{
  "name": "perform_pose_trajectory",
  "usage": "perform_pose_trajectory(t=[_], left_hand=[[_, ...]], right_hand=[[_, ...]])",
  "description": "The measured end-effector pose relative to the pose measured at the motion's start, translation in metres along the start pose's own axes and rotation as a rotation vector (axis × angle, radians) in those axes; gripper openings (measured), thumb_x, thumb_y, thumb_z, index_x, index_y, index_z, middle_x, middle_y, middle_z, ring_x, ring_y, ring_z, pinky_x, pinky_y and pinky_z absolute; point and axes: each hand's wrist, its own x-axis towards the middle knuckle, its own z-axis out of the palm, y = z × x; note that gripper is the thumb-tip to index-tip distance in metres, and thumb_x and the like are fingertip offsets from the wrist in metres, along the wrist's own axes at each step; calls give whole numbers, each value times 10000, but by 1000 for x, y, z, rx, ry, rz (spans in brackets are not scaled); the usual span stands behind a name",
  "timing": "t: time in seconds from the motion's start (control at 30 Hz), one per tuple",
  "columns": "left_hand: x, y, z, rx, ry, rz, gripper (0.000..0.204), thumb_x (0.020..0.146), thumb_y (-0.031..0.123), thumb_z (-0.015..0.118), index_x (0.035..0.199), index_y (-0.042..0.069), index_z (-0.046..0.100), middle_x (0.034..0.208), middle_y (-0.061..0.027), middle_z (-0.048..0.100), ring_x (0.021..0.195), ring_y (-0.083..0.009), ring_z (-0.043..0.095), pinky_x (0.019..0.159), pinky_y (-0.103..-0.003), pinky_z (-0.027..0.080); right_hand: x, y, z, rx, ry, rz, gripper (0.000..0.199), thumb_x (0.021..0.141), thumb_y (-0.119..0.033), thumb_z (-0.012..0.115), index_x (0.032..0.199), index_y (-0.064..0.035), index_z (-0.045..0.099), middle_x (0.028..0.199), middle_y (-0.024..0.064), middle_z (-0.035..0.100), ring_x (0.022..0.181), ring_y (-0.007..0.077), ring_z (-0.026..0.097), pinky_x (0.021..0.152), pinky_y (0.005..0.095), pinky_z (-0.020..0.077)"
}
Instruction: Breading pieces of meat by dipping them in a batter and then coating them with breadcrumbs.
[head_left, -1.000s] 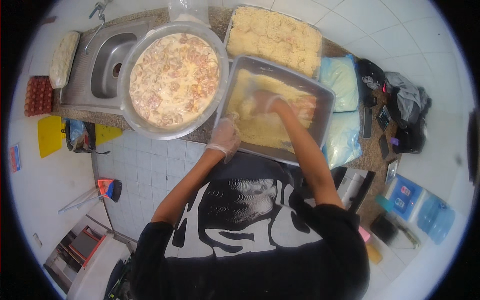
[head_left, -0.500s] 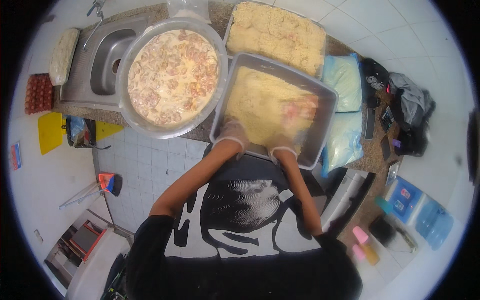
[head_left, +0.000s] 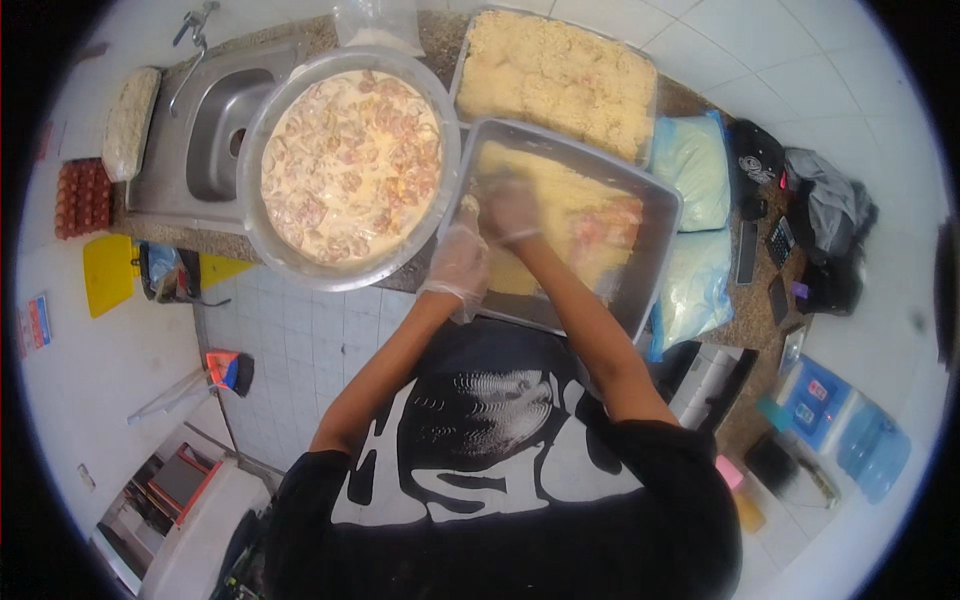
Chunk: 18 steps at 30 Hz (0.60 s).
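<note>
Both gloved hands worked in a metal tray [head_left: 655, 262] of pale yellow mixture: left hand [head_left: 458, 262] gripped the rim, right hand [head_left: 510, 208] pressed flat, open.

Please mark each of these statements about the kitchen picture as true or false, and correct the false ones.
1. Both hands wear thin clear gloves. True: left hand, right hand.
2. The right hand is inside the round bowl. False: it is in the rectangular metal tray, on the yellow crumbs.
3. The round metal bowl holds pieces in a creamy pale sauce. True.
4. The sink is to the right of the tray. False: it lies to the left, beyond the bowl.
5. A carton of brown eggs sits at the left end of the counter. True.
</note>
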Motion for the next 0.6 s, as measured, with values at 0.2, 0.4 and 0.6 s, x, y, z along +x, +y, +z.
perform_pose_trajectory(t=[0.2, 0.4, 0.6], left_hand=[[-6, 6, -21, -129, -198, -178, 665, 761, 59, 506, 1365, -68, 259, 1175, -383, 458, 1131, -491, 446, 966, -491, 361], [2, 14, -17, -164, -186, -86, 612, 747, 51, 486, 1327, -51, 318, 1134, -369, 475, 1085, -500, 451, 950, -493, 362], [1, -3, -6, -183, -144, -1, 591, 792, 55, 451, 1356, -32, 297, 1235, -333, 446, 1190, -464, 410, 1020, -463, 328]], right_hand=[[16, -14, -23, -190, -268, 133, 435, 829, -264, 493, 1222, -84, 545, 1394, 154, 397, 1290, 342, 348, 1087, 534, 180], [25, 50, 3, 13, -594, -44, 438, 889, -373, 449, 1162, -72, 614, 1299, 171, 526, 1255, 283, 429, 1103, 373, 229], [24, 26, -85, -204, -364, 150, 281, 715, -272, 640, 869, -43, 693, 967, 190, 666, 908, 337, 636, 827, 393, 500]])
